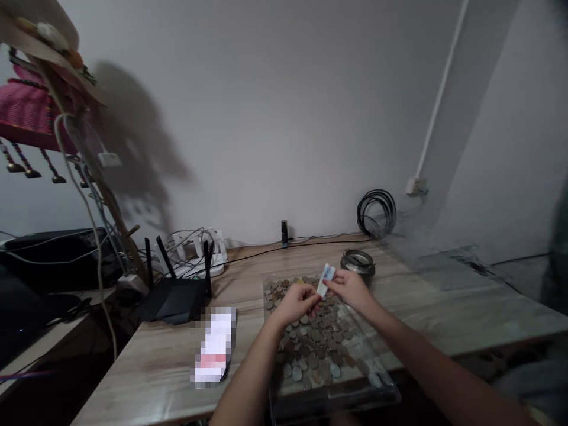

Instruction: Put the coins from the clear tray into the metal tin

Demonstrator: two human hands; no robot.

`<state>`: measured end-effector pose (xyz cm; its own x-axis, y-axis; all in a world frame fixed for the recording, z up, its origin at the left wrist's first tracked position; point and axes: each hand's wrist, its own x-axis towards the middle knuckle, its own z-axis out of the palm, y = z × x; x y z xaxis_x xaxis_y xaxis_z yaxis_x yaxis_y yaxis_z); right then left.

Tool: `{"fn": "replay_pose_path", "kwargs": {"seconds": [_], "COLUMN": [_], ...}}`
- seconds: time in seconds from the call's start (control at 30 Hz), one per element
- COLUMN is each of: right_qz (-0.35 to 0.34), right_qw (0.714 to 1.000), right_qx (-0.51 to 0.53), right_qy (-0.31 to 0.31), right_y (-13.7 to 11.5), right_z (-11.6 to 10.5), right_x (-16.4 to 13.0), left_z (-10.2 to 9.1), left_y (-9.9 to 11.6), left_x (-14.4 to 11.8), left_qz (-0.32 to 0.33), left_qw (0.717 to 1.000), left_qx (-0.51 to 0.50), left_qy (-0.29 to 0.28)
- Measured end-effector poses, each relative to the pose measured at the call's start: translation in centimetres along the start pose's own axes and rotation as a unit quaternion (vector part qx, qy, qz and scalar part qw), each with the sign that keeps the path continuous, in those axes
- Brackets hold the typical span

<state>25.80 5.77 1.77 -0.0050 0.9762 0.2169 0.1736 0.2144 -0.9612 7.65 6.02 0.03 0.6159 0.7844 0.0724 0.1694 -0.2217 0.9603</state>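
Your right hand (352, 288) pinches the small slip of paper (326, 279) upright between thumb and fingertips, its long axis tilted up and away over the tray (377, 387) of coins (315, 340), while your left hand (298, 302), fingers curled together, sits just beside its lower end.

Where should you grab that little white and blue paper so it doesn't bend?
Take the little paper by its lower end, coming from the side with thumb and finger in a flat pinch grip. It stands nearly upright over the tray of coins, thin and flat, and the right hand already pinches it low while the left hand meets it.
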Motion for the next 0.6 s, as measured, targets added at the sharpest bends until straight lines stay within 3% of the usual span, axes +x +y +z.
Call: {"fn": "replay_pose_path", "kwargs": {"seconds": [0.1, 0.17, 0.23, 0.33, 0.4, 0.6], "right_qz": [-0.047, -0.041, -0.032, -0.033, -0.031, -0.021], "right_qw": [0.982, 0.952, 0.908, 0.845, 0.820, 0.808], "right_qx": [-0.102, -0.234, -0.371, -0.507, -0.548, -0.566], "right_qy": [0.153, 0.195, 0.190, 0.167, 0.162, 0.162], "right_y": [-1.9, -2.8, -3.2, -3.0, -2.7, -2.3], "right_z": [-4.5, -7.2, -8.8, -9.0, -8.5, -7.5], "right_x": [2.0, 3.4, 4.5, 5.4, 5.7, 5.4], "left_z": [0.1, -0.1, -0.2, -0.4, -0.5, -0.6], "left_y": [-0.4, -0.7, -0.8, -0.7, -0.7, -0.6], "left_x": [0.3, 0.4, 0.5, 0.4, 0.4, 0.4], "left_qz": [0.008, 0.013, 0.020, 0.032, 0.038, 0.038], "left_qw": [0.999, 0.995, 0.991, 0.983, 0.977, 0.972], "left_qx": [0.048, 0.091, 0.126, 0.174, 0.200, 0.221], "left_qy": [0.019, 0.034, 0.045, 0.057, 0.066, 0.075]}}
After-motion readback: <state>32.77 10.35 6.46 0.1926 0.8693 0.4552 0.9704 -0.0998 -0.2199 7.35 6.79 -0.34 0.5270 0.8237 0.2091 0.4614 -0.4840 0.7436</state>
